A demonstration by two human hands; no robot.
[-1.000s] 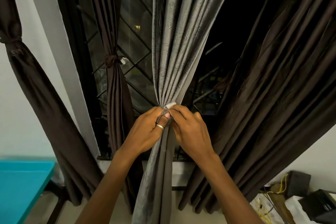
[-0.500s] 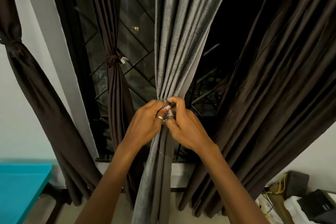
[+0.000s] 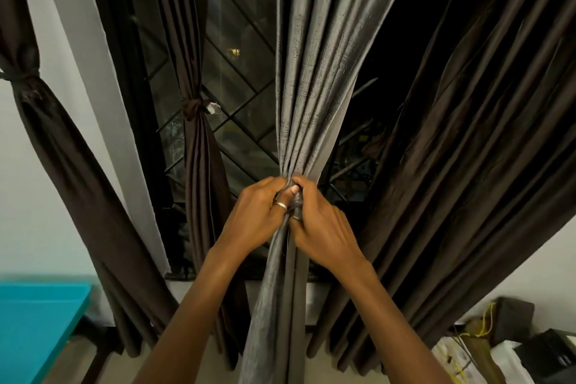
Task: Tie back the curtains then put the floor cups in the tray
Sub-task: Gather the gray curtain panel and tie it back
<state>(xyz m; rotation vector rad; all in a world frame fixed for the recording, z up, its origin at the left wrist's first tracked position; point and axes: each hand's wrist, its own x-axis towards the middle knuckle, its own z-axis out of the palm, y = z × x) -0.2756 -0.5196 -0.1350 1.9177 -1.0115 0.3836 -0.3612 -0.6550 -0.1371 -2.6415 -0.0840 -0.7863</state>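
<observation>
A grey curtain [image 3: 314, 72] hangs in the middle of the window, gathered into a narrow bunch at waist height. My left hand [image 3: 255, 215], with a ring on one finger, and my right hand [image 3: 324, 221] both grip that bunch, fingers curled round a dark tie band [image 3: 295, 203] wrapped on it. A brown curtain [image 3: 199, 165] to the left is knotted back at mid height. Another brown curtain [image 3: 62, 150] at far left is also tied. A wide brown curtain [image 3: 467, 150] on the right hangs loose. No cups or tray are in view.
A turquoise table [image 3: 34, 330] stands at the lower left. Dark boxes and yellow cables [image 3: 511, 340] lie at the lower right. The dark window has a diagonal metal grille [image 3: 237, 103] behind the curtains. White wall [image 3: 31, 227] flanks the window.
My hands have closed in tighter on the gathered grey curtain. The pale end of the tie seen above my fingers a second ago is now tucked out of sight.
</observation>
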